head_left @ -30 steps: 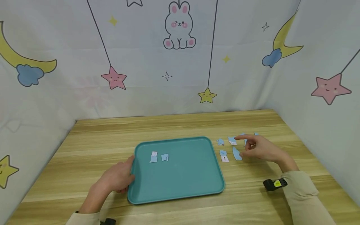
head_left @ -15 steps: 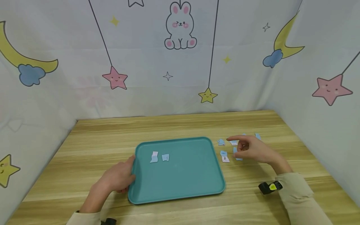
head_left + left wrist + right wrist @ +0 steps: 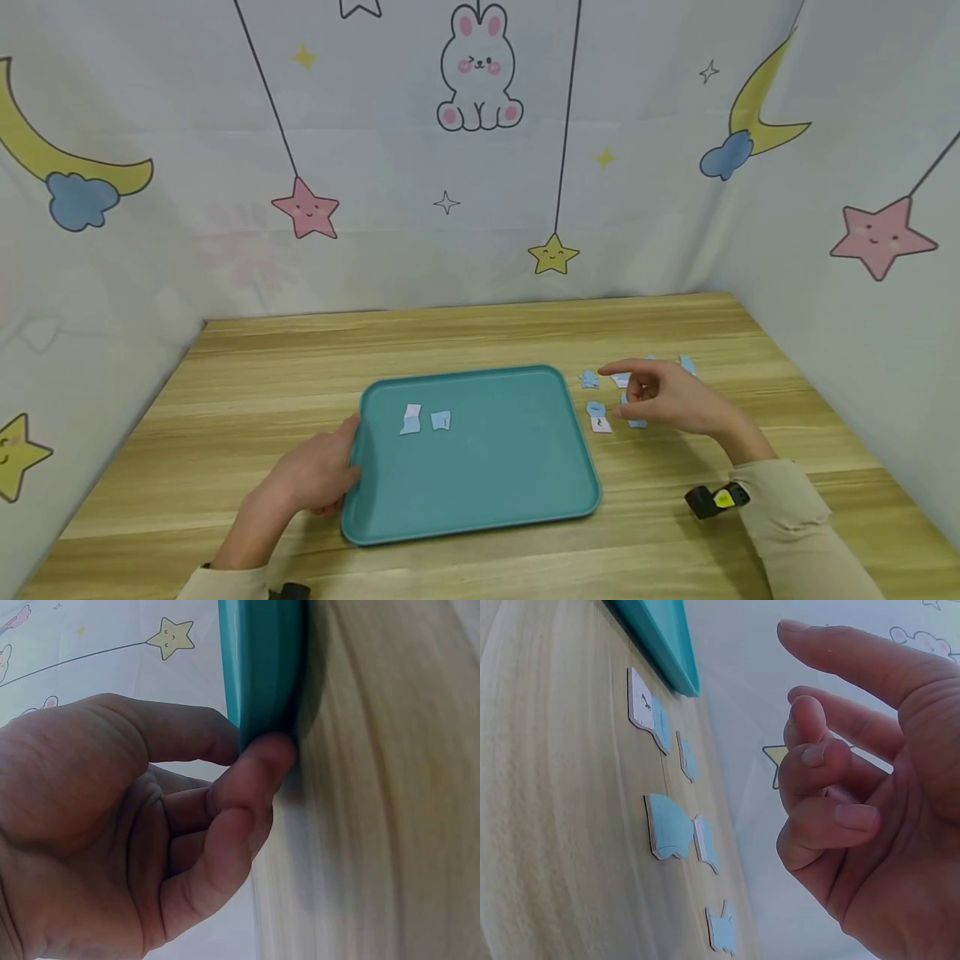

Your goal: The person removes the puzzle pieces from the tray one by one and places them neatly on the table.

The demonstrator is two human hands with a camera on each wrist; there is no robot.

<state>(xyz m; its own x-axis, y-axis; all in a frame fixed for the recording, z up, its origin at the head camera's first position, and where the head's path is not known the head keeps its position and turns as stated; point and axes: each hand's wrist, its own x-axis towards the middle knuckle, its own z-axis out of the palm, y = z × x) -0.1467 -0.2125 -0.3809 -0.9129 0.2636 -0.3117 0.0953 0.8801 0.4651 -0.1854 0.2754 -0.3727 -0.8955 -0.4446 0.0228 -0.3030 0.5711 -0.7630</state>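
Note:
The teal tray lies on the wooden table with its left edge held by my left hand. In the left wrist view, the thumb and fingers pinch the tray's edge. Two small light-blue puzzle pieces, one with a pale end and one with a dark mark, lie apart inside the tray. My right hand hovers above several loose puzzle pieces, forefinger extended, thumb apart, other fingers loosely bent, and nothing held. Below it the right wrist view shows a rounded blue piece.
Right of the tray, a piece with a white end lies close to the rim, and a small blue piece lies behind it. Another piece sits farther right. Patterned cloth hangs behind and beside the table.
My right hand has moved left, toward the tray, above the loose puzzle pieces, and slowed. My left hand, the tray and the two pieces in it have stayed put.

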